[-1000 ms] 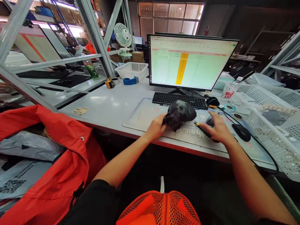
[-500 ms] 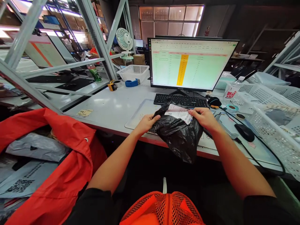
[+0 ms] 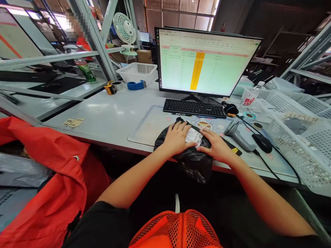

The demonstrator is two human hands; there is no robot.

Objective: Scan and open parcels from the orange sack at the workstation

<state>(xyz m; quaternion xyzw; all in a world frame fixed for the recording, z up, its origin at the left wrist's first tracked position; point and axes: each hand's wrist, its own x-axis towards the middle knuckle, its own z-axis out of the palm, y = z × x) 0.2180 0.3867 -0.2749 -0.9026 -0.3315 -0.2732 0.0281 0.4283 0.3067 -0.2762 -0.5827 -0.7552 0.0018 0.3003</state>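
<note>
A black plastic bag (image 3: 195, 167) rests on the front edge of the desk, its lower part hanging over the side. On top of it is a white printed label (image 3: 193, 136), partly covered by fingers. My left hand (image 3: 177, 139) lies on the bag left of the label, fingers stretched out, thumb at the label's lower edge. From the right, my right hand (image 3: 216, 146) presses on the bag with thumb and fingers apart beside the label. Both palms face down.
Behind the bag stand a keyboard (image 3: 195, 108) and a monitor (image 3: 204, 65). To the right lie a barcode scanner (image 3: 239, 136), a mouse (image 3: 262, 143) and white baskets (image 3: 292, 137). A red sack (image 3: 64, 162) with parcels is at left. A person sits beyond the metal frame.
The bag has come down onto the desk edge. My hands have shifted from gripping its sides to lying on top, around the label. The view has turned slightly right.
</note>
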